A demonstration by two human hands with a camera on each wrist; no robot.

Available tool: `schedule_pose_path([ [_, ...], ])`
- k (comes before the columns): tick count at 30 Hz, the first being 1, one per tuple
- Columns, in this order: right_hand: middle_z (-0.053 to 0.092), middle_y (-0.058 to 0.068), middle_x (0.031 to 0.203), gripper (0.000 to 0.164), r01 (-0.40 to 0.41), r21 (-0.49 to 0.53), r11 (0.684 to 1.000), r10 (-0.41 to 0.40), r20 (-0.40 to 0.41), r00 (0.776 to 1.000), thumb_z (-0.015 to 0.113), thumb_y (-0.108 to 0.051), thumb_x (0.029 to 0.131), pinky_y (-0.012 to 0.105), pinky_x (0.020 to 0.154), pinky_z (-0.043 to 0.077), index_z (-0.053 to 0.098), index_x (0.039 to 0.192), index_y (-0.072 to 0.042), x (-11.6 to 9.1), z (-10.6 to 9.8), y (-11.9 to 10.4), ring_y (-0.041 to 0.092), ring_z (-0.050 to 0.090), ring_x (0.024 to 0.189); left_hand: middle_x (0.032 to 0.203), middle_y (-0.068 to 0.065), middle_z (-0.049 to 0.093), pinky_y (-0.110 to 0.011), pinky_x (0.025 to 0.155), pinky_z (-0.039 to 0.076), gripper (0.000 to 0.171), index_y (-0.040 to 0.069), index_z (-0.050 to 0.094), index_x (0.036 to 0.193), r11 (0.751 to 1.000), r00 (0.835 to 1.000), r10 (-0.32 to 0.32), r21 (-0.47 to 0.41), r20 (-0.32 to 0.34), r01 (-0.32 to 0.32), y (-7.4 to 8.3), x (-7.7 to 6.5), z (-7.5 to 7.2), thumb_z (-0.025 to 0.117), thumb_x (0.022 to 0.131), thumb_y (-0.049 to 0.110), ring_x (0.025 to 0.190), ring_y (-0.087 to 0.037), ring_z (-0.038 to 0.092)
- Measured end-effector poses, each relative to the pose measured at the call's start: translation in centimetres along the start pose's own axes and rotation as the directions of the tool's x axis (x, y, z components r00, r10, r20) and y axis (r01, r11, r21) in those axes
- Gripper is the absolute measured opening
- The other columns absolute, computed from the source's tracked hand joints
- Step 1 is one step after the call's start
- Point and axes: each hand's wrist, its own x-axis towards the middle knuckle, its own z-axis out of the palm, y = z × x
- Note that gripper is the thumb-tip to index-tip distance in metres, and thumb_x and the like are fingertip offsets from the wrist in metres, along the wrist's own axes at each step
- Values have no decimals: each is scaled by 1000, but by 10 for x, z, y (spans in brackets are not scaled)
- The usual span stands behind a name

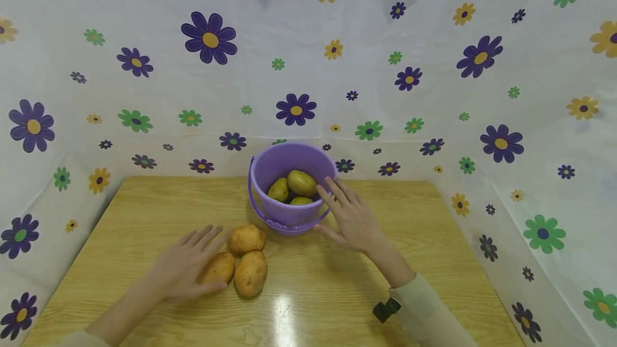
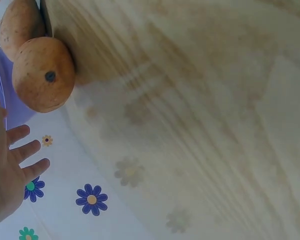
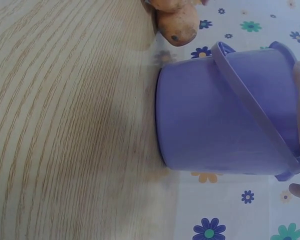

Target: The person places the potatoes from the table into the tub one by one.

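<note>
A purple bucket (image 1: pixel 289 213) stands upright at the back of the table, its handle hanging down in front. Inside lie three potatoes (image 1: pixel 302 183). On the table, left of the bucket and nearer me, three more potatoes (image 1: pixel 251 273) sit in a tight cluster. Over the leftmost of these my left hand (image 1: pixel 185 264) hovers, fingers stretched out and partly covering it; the left wrist view shows those fingers spread with nothing in them. My right hand (image 1: pixel 354 221) is at the bucket's right side, fingers extended past its rim and holding nothing.
The wooden table (image 1: pixel 337 304) is bounded at the back and both sides by a white flowered cloth (image 1: pixel 270 25). A small black object (image 1: pixel 386 310) is at the right sleeve's cuff. Light glares off the tabletop's front middle.
</note>
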Motion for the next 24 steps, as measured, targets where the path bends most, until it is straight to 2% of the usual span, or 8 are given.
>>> schedule_pose_path([
  [2,40,18,169,90,1,2,1000,-1,1,1000,60,-66,96,59,116,50,38,164,-13,0,-1,0,40,40,156,154,-23,57,-60,107,55,106,10,40,161,1000,1000,4,20,-8,-4,1,-2,3,69,83,76,136,-45,61],
  [3,41,18,168,89,3,2,1000,-3,-2,1000,57,-68,97,59,116,50,38,164,-12,0,-1,0,40,40,156,153,-23,58,-60,107,56,107,9,40,161,1000,1000,5,24,-14,-5,2,-3,4,70,82,76,135,-45,62],
  [8,41,18,168,90,5,5,1000,-5,1,1000,30,-77,103,59,116,50,38,164,-12,1,-2,-1,40,39,157,150,-23,60,-60,105,56,108,9,43,160,1000,1000,9,17,-27,-9,4,-6,9,73,81,76,130,-45,64],
  [11,41,18,168,92,0,4,1000,0,4,1000,21,-79,103,59,117,49,39,164,-12,1,-2,-1,39,39,157,148,-23,61,-60,104,57,106,9,45,158,1000,1000,7,6,-23,-7,5,-8,10,73,81,75,128,-45,65],
  [17,43,19,167,96,1,-1,1000,-1,-4,1000,14,-80,102,59,117,50,40,163,-11,1,-1,-2,40,41,156,147,-19,63,-57,104,57,102,10,46,158,1000,1000,-7,11,9,6,8,-13,14,70,84,77,127,-41,66],
  [24,44,19,166,96,2,5,1000,-2,-10,1000,13,-80,102,59,115,51,40,163,-11,1,-1,-2,40,42,155,145,-17,64,-54,103,58,101,12,46,159,1000,1000,-14,6,18,14,10,-17,18,71,84,76,124,-36,67],
])
